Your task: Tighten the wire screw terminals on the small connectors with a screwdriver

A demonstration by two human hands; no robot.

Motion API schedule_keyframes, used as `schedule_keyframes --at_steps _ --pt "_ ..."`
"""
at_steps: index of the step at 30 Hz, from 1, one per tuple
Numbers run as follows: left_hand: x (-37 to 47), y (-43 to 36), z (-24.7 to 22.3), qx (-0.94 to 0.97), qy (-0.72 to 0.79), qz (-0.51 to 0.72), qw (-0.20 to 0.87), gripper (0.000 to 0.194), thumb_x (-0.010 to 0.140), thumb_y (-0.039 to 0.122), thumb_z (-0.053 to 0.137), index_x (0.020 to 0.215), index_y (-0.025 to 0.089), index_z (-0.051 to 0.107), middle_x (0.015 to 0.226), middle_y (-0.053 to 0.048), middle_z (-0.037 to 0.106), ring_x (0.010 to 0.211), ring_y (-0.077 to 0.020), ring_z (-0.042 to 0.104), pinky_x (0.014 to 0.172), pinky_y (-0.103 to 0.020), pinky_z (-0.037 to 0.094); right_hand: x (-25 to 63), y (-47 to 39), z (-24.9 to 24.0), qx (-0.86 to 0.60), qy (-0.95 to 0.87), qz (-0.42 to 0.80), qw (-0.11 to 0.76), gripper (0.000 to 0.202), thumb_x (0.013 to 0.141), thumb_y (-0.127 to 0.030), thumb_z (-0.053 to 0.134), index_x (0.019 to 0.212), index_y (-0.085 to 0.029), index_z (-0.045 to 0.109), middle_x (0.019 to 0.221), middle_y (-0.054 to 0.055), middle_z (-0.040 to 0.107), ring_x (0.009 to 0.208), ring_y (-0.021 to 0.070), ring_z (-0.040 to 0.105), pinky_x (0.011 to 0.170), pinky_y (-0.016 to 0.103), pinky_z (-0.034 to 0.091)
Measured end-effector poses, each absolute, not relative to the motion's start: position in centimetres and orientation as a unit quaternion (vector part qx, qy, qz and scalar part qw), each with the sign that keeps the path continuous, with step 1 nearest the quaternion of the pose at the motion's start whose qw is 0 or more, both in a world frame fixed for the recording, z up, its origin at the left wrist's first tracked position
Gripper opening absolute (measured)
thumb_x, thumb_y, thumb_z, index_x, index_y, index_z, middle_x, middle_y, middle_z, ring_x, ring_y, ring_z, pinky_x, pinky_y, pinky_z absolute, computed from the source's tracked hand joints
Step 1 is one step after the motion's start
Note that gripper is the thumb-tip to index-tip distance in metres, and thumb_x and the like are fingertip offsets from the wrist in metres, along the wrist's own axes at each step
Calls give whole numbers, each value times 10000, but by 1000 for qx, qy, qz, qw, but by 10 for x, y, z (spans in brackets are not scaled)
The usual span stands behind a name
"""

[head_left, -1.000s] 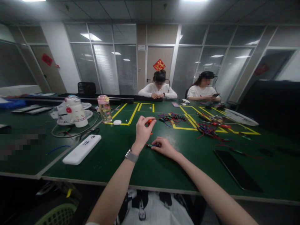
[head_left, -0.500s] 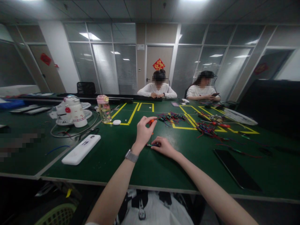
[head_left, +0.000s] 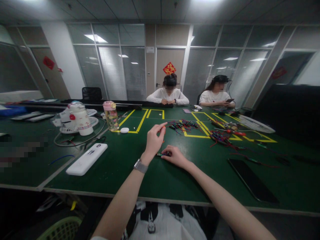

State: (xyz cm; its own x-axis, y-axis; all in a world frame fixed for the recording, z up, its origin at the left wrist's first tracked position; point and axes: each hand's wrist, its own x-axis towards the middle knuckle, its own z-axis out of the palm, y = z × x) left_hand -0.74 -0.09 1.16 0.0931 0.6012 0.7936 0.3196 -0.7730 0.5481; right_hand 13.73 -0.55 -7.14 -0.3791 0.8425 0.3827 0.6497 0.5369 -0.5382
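Observation:
My left hand (head_left: 155,140), with a watch on its wrist, is closed around the orange handle of an upright screwdriver (head_left: 163,141). Most of that handle is hidden behind the fingers. Its thin dark shaft points down at a small green circuit board (head_left: 159,154) on the table; whether the tip touches cannot be made out. My right hand (head_left: 175,156) rests on the tabletop and pinches the board's right side between thumb and fingers, covering part of it.
Beyond my hands lies a heap of wired circuit boards (head_left: 183,126), with another wire bundle (head_left: 221,137) further right. A black phone (head_left: 252,180) lies right, a white power bank (head_left: 87,159) left. A bottle (head_left: 111,116) and a white jug (head_left: 83,120) stand left. Two people sit opposite.
The fingers of my left hand have shifted slightly around the screwdriver handle, and less orange shows between them. My right hand and the circuit board stay in place.

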Motion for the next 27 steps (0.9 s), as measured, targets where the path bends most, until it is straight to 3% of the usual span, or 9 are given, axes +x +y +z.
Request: schedule_keyframes --at_steps 6,13,17,22,27 --pt "-7 1 9 706 343 611 99 179 821 267 647 989 239 703 803 -5 572 734 -130 569 712 -250 478 138 -6 -71 -454 -816 157 322 118 739 -184 727 856 -174 729 794 22 620 663 128 538 619 235 413" --pt "-8 -1 11 714 334 601 132 289 946 267 425 1131 204 638 1082 -67 647 989 -168 608 836 -292 499 137 -8 -68 -459 -817 154 312 121 742 -189 727 862 -170 730 786 21 612 650 121 522 615 232 410" --pt "-8 0 10 716 334 602 116 303 942 219 417 1167 184 618 1204 -82 630 1119 -188 576 949 -345 468 137 -8 -67 -455 -818 157 315 119 747 -183 723 864 -166 729 791 24 609 661 125 527 621 234 414" --pt "-8 2 9 703 351 611 96 262 913 210 476 1114 188 643 1032 -74 683 913 -179 640 808 -319 515 137 -9 -67 -457 -819 155 312 119 749 -183 720 867 -172 732 789 22 608 655 123 526 618 233 411" --pt "-8 2 9 699 355 617 70 167 846 205 595 983 213 691 848 -27 605 787 -144 591 739 -270 495 137 -7 -69 -458 -818 153 314 123 741 -182 725 863 -170 733 780 20 610 648 120 521 616 230 410"
